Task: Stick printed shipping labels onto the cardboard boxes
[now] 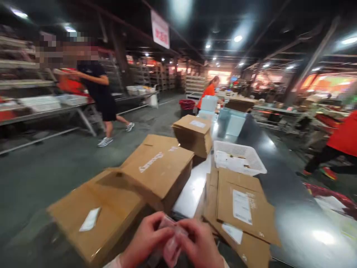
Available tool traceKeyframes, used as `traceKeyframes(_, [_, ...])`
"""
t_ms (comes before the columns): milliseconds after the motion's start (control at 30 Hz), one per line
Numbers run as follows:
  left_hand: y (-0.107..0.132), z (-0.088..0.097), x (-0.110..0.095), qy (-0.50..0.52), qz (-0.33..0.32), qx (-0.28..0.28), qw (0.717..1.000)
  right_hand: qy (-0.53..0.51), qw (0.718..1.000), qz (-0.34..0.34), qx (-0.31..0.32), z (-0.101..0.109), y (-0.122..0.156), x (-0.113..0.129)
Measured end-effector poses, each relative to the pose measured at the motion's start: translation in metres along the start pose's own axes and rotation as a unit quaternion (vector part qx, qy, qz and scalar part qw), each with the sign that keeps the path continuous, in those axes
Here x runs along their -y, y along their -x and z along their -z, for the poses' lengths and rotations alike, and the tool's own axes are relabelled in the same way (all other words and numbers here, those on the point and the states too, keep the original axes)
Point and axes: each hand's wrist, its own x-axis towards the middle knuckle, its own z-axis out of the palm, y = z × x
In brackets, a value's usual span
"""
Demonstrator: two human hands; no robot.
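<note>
Head view: long dark steel table runs away from the camera, loaded with cartons.

Biggest items first: a closed cardboard box with pale tape lettering, tilted, resting on a second box that carries a white label and sits at the table's near-left corner. A third sealed box stands further back, apart from those two. Contents of all three hidden.

Right of them, a stack of flattened cartons lies flat, labels up, overhanging the near edge a bit.

Behind the stack, touching or just beside it: white plastic basket, open top, holding loose paper sheets or slips; can't read them.

Smallest: a clear plastic packet, low centre of frame, right at the near table edge. Left hand and right hand both pinch it between fingertips, thumbs on top. Blurred, contents not readable, pinkish tint through the film.

Judgement: packet looks light, soft, crinkly, likely slippery film. Best gripped at the edges or seam with a pinch; squeezing the middle would just deform it. Not obviously fragile.

Other people in orange and dark clothes are working in the background, well apart.
</note>
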Motion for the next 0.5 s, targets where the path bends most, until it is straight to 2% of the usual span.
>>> traceKeyframes(100, [-0.001, 0.015, -0.007, 0.069, -0.007, 0.009, 0.998, -0.03, 0.997, -0.071, 0.027, -0.014, -0.022, 0.025])
traceKeyframes(200, [-0.012, 0.023, 0.002, 0.082, -0.004, -0.037, 0.996, -0.01, 0.995, -0.099, 0.028, -0.018, -0.041, 0.023])
traceKeyframes(300, [-0.02, 0.028, 0.018, 0.065, -0.012, -0.099, 0.993, 0.08, 0.995, -0.061, 0.008, -0.027, -0.056, 0.02])
traceKeyframes(400, [-0.024, 0.038, 0.023, 0.102, -0.024, -0.136, 0.985, 0.103, 0.995, 0.012, -0.012, -0.039, -0.072, 0.029])
traceKeyframes(433, [-0.025, 0.044, 0.021, 0.128, -0.03, -0.127, 0.983, 0.101, 0.994, 0.036, -0.012, -0.042, -0.079, 0.034])
traceKeyframes(500, [-0.029, 0.062, 0.014, 0.181, -0.04, -0.054, 0.981, 0.1, 0.992, 0.071, -0.014, -0.044, -0.1, 0.043])
